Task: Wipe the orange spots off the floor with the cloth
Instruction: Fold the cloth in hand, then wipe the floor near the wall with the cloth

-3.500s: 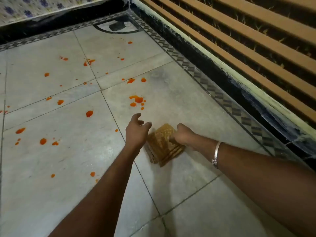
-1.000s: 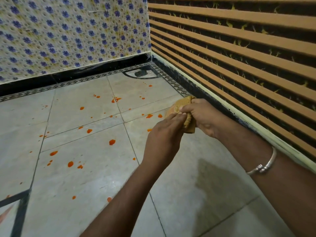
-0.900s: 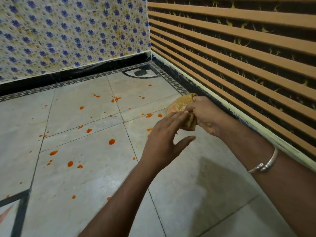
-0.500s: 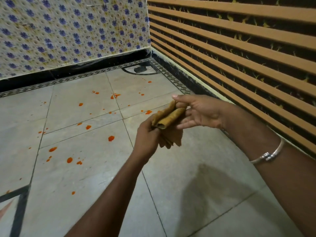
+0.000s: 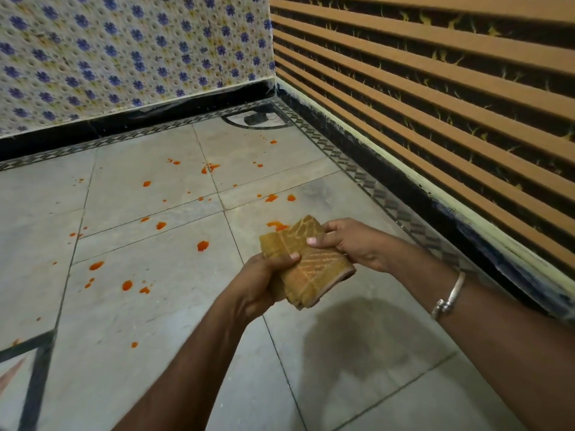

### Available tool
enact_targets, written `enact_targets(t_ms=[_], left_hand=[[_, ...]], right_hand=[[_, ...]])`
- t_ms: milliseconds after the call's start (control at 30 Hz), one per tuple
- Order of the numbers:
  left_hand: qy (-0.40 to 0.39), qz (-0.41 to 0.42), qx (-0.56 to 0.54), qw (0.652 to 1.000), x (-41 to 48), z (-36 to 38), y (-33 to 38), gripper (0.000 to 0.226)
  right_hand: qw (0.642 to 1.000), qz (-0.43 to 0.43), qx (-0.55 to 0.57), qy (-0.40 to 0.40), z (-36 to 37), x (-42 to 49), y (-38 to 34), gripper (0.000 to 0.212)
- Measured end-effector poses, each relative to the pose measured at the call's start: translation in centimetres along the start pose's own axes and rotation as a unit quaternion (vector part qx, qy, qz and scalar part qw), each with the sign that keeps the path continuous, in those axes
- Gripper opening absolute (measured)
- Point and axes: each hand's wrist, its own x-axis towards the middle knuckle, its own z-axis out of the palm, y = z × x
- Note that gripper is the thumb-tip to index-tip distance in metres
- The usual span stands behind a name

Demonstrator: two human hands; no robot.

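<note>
The cloth [image 5: 308,265] is no longer lying on the floor [image 5: 155,306], as it was a few seconds back. It is up in the air in front of the person, and the loose bunch that hung from one hand half a second ago is now squared into a flat, folded pad. The left hand [image 5: 258,287] grasps its near end with fingers curled under and thumb on top. The right hand [image 5: 351,244], which had its fingers spread a moment ago, now pinches the far edge between thumb and fingers. None of the orange spots [image 5: 203,245] looks wiped; the scatter matches the earlier views, so I judge this as preparation done and wiping not yet begun. The nearest blotch [image 5: 277,225] peeks out just behind the cloth's far edge, and a pair [image 5: 270,198] lies beyond it toward the far corner of the floor. To the right the room is tight: the patterned border [image 5: 389,197], dark skirting [image 5: 357,144] and slatted wall [image 5: 435,104] run close beside the right forearm. The flowered wall [image 5: 124,57] closes off the far edge. Leftward the floor spreads wide, with further spots [image 5: 127,285] toward its left edge, so sweeps have most room going left and forward.
</note>
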Motion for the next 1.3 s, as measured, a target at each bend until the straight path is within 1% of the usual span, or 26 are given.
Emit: enact_targets(t_ms=[67, 133, 233, 333, 400, 467, 600, 667, 800, 867, 933, 967, 1033, 1067, 1100, 1167, 1200, 1233, 1267, 1300], left_hand=[[0.032, -0.001, 0.025, 0.999, 0.4, -0.9, 0.0, 0.043], [0.062, 0.017, 0.053, 0.997, 0.6, -1.9, 0.7, 0.040], [0.118, 0.068, 0.078, 0.988, 0.7, -3.4, 2.1, 0.031], [0.198, 0.114, 0.091, 0.969, 0.6, -4.9, 3.4, 0.018], [0.235, 0.130, 0.095, 0.959, 0.5, -6.0, 3.6, 0.015], [0.251, 0.141, 0.120, 0.950, 0.4, -7.1, 3.3, 0.016], [0.246, 0.140, 0.172, 0.944, 0.8, -7.7, 1.7, 0.020], [0.239, 0.152, 0.201, 0.938, 1.1, -6.9, 1.1, 0.016], [0.192, 0.227, 0.287, 0.911, 1.5, -4.3, 1.1, 0.022], [0.162, 0.259, 0.315, 0.899, 2.2, -2.7, 1.7, 0.013], [0.143, 0.282, 0.343, 0.884, 3.7, -1.9, 2.2, 0.018], [0.142, 0.292, 0.354, 0.877, 4.5, -1.8, 2.5, 0.017], [0.149, 0.312, 0.378, 0.859, 6.6, -2.1, 2.7, 0.014], [0.157, 0.325, 0.397, 0.844, 8.3, -2.5, 2.5, 0.018], [0.165, 0.342, 0.425, 0.821, 9.5, -3.0, 2.2, 0.024], [0.158, 0.379, 0.517, 0.751, 12.3, -4.2, 0.6, 0.035], [0.137, 0.370, 0.572, 0.719, 13.7, -4.9, -0.6, 0.042], [0.100, 0.337, 0.627, 0.696, 14.5, -5.5, -1.9, 0.050], [0.062, 0.283, 0.672, 0.682, 14.8, -5.8, -3.1, 0.061], [0.037, 0.231, 0.694, 0.681, 15.1, -6.1, -4.3, 0.071]], right_hand=[[1.000, 0.000, 0.000, -0.009, 0.6, 0.7, 0.9, 0.024], [1.000, -0.009, 0.013, -0.007, 1.2, 1.5, 1.5, 0.027], [0.999, -0.038, 0.016, 0.033, 1.5, 2.9, 1.8, 0.025], [0.994, -0.054, -0.025, 0.097, 1.5, 4.2, 2.4, 0.018], [0.991, -0.054, -0.060, 0.109, 1.7, 5.0, 3.4, 0.021], [0.988, -0.061, -0.101, 0.102, 2.2, 5.6, 4.4, 0.023], [0.980, -0.063, -0.169, 0.088, 2.6, 6.8, 6.0, 0.022], [0.968, -0.069, -0.222, 0.099, 2.3, 7.5, 6.9, 0.026], [0.935, -0.062, -0.339, 0.089, 1.2, 9.0, 8.9, 0.046], [0.927, -0.033, -0.363, 0.091, 0.4, 9.7, 9.4, 0.055], [0.923, -0.011, -0.372, 0.101, -0.6, 10.3, 9.5, 0.060], [0.921, -0.006, -0.375, 0.108, -1.0, 10.6, 9.6, 0.061], [0.915, 0.000, -0.383, 0.130, -1.7, 11.2, 9.7, 0.060], [0.911, 0.003, -0.385, 0.147, -2.1, 11.9, 10.0, 0.060], [0.907, 0.001, -0.389, 0.164, -2.2, 12.2, 10.1, 0.059], [0.899, -0.003, -0.393, 0.194, -2.3, 13.3, 10.8, 0.059], [0.894, -0.005, -0.396, 0.207, -2.3, 14.0, 11.2, 0.059], [0.889, -0.006, -0.402, 0.217, -2.2, 14.6, 11.6, 0.059], [0.884, -0.007, -0.409, 0.226, -2.1, 15.2, 12.0, 0.059], [0.880, -0.007, -0.414, 0.231, -1.9, 15.9, 12.5, 0.059]])
